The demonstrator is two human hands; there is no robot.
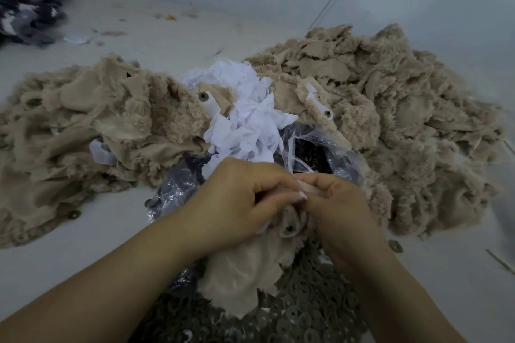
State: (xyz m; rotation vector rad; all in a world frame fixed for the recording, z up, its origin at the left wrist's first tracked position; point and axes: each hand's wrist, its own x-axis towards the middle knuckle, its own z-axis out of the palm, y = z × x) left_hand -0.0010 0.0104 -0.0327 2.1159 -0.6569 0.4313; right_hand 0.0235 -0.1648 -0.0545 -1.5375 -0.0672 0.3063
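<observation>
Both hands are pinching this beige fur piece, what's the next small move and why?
Probably set the fur piece onto the left pile. The left hand and right hand pinch its top edge, and a washer already sits on it, like another washer at that pile's edge, so it looks finished.

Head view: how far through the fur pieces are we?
Done: some pieces in the left pile already carry a round fitting. In hand: left hand and right hand pinch one beige fur piece. Left: a big heap of washers remains; how much of the right pile is finished can't be told.
</observation>
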